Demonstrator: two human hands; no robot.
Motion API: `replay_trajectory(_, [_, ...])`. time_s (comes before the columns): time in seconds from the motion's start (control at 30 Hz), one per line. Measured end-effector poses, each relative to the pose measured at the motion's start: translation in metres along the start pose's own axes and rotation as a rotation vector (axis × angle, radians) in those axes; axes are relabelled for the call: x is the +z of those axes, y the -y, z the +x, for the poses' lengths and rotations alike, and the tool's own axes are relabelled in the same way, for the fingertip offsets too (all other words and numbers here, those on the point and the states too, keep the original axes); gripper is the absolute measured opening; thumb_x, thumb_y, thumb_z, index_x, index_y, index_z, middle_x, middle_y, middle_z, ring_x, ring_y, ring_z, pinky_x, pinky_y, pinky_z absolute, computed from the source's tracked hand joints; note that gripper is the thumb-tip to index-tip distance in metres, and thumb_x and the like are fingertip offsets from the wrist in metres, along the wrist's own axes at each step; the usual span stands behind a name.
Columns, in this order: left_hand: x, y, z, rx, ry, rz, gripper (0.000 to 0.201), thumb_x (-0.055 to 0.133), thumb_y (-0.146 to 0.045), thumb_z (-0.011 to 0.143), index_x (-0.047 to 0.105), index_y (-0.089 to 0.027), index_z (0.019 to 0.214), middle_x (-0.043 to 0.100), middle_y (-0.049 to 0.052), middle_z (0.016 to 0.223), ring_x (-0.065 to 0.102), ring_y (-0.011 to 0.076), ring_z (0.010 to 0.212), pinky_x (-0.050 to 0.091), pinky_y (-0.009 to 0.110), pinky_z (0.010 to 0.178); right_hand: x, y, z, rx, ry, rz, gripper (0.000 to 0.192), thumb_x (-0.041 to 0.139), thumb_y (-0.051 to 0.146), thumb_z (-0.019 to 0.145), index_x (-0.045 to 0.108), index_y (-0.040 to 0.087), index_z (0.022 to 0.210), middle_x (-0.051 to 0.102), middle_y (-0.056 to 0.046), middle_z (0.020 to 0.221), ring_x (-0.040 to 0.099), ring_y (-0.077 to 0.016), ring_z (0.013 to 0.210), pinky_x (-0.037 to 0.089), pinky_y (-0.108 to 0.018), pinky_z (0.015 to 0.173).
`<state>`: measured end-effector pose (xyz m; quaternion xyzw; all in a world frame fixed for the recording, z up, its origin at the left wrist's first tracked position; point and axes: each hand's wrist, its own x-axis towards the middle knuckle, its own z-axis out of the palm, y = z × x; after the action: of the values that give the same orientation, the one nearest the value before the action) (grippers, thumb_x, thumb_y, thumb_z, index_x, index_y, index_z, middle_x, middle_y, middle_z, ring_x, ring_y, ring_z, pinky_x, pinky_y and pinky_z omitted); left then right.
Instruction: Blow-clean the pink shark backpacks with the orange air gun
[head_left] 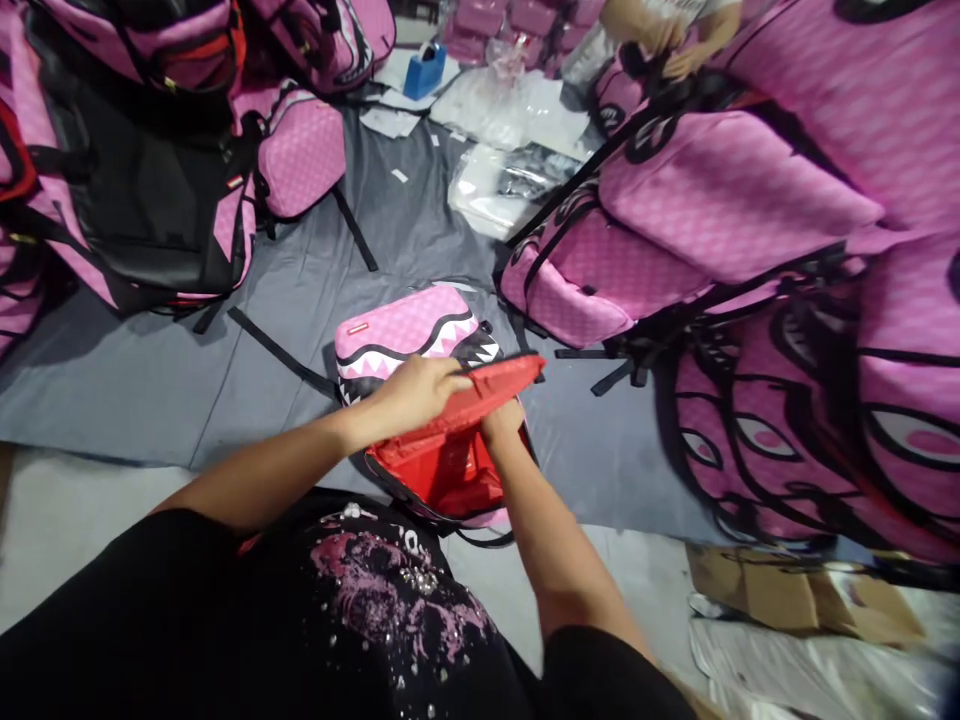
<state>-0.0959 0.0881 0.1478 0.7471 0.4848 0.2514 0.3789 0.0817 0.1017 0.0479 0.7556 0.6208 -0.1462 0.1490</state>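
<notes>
In front of me on the grey-covered table lies a small pink backpack (405,322) with a checked pattern and a black-and-white shark-tooth print. Its main compartment is unzipped toward my body, so the red lining (450,470) shows. My left hand (420,395) grips the raised red-lined flap (499,385) of the backpack, fingers closed at its edge. My right hand (504,422) reaches into the opening on the right side under the flap. Its fingers are hidden by the flap and lining. A black strap (281,350) trails from the backpack to the left.
Large pink backpacks (720,200) are piled on the right, and a black-backed one (157,190) stands at left. Clear plastic bags (487,110) and a blue tape dispenser (424,72) lie at the back. Another person's hands (675,50) work on a backpack at upper right.
</notes>
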Motion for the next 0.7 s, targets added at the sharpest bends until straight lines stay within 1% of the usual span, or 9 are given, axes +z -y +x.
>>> replay_trajectory(0.1, [-0.002, 0.024, 0.009, -0.074, -0.200, -0.027, 0.032, 0.055, -0.024, 0.090, 0.049, -0.017, 0.059, 0.053, -0.002, 0.058, 0.046, 0.0123, 0.058, 0.027, 0.026, 0.057, 0.021, -0.042, -0.027, 0.166, 0.061, -0.008, 0.037, 0.030, 0.029, 0.102, 0.050, 0.005, 0.123, 0.068, -0.027, 0.106, 0.069, -0.0318, 0.103, 0.051, -0.040, 0.085])
replay_trajectory(0.17, [0.001, 0.036, 0.014, -0.062, -0.265, -0.044, 0.033, 0.054, -0.023, 0.090, 0.047, -0.018, 0.058, 0.050, -0.003, 0.056, 0.044, 0.0121, 0.057, 0.025, 0.026, 0.057, 0.035, -0.076, -0.066, 0.224, 0.199, 0.012, 0.037, 0.034, 0.033, 0.102, 0.052, 0.005, 0.118, 0.066, -0.028, 0.109, 0.067, -0.0342, 0.107, 0.049, -0.045, 0.090])
replay_trajectory(0.23, [0.006, 0.040, 0.018, -0.036, -0.295, -0.052, 0.034, 0.054, -0.023, 0.090, 0.046, -0.018, 0.058, 0.048, -0.003, 0.055, 0.042, 0.0121, 0.056, 0.024, 0.026, 0.056, 0.046, -0.105, -0.107, 0.245, 0.354, 0.061, 0.032, 0.040, 0.033, 0.100, 0.056, 0.008, 0.110, 0.068, -0.026, 0.105, 0.068, -0.0329, 0.102, 0.050, -0.045, 0.089])
replay_trajectory(0.3, [0.009, 0.037, 0.020, -0.014, -0.304, -0.046, 0.034, 0.054, -0.023, 0.090, 0.046, -0.018, 0.058, 0.048, -0.003, 0.054, 0.041, 0.0122, 0.055, 0.024, 0.027, 0.056, 0.054, -0.127, -0.136, 0.234, 0.492, 0.142, 0.027, 0.045, 0.037, 0.097, 0.059, 0.013, 0.100, 0.070, -0.016, 0.086, 0.072, -0.0264, 0.078, 0.054, -0.038, 0.074])
replay_trajectory(0.37, [0.011, 0.029, 0.022, 0.018, -0.272, -0.033, 0.032, 0.055, -0.023, 0.090, 0.048, -0.018, 0.059, 0.049, -0.003, 0.054, 0.043, 0.0125, 0.055, 0.025, 0.026, 0.057, 0.061, -0.139, -0.145, 0.222, 0.589, 0.413, 0.033, 0.046, 0.049, 0.095, 0.056, 0.017, 0.091, 0.063, -0.004, 0.064, 0.062, -0.0177, 0.050, 0.050, -0.029, 0.052])
replay_trajectory(0.43, [0.013, 0.020, 0.023, 0.066, -0.207, -0.019, 0.030, 0.056, -0.024, 0.090, 0.052, -0.018, 0.061, 0.051, -0.002, 0.054, 0.044, 0.0125, 0.054, 0.027, 0.026, 0.057, 0.068, -0.139, -0.135, 0.217, 0.546, 0.854, 0.046, 0.045, 0.064, 0.090, 0.051, 0.020, 0.082, 0.052, 0.003, 0.051, 0.050, -0.0126, 0.039, 0.040, -0.024, 0.041])
replay_trajectory(0.53, [0.019, 0.008, 0.023, 0.148, -0.111, 0.020, 0.030, 0.056, -0.025, 0.091, 0.054, -0.018, 0.062, 0.052, -0.003, 0.055, 0.043, 0.0119, 0.052, 0.027, 0.026, 0.056, 0.084, -0.114, -0.101, 0.229, 0.425, 1.504, 0.058, 0.049, 0.078, 0.080, 0.048, 0.021, 0.073, 0.038, 0.007, 0.044, 0.037, -0.0084, 0.036, 0.033, -0.021, 0.038])
replay_trajectory(0.63, [0.023, 0.003, 0.024, 0.186, -0.078, 0.062, 0.030, 0.055, -0.025, 0.091, 0.052, -0.018, 0.062, 0.051, -0.003, 0.055, 0.043, 0.0114, 0.052, 0.027, 0.026, 0.056, 0.106, -0.078, -0.081, 0.260, 0.457, 2.004, 0.055, 0.054, 0.075, 0.081, 0.049, 0.021, 0.074, 0.026, 0.011, 0.043, 0.024, -0.0053, 0.034, 0.027, -0.019, 0.037])
replay_trajectory(0.7, [0.023, 0.003, 0.026, 0.194, -0.096, 0.068, 0.030, 0.055, -0.025, 0.091, 0.051, -0.018, 0.062, 0.050, -0.003, 0.055, 0.044, 0.0113, 0.053, 0.028, 0.025, 0.057, 0.123, -0.064, -0.081, 0.327, 0.390, 2.236, 0.050, 0.053, 0.070, 0.086, 0.049, 0.021, 0.076, 0.025, 0.012, 0.043, 0.024, -0.0049, 0.035, 0.029, -0.017, 0.038])
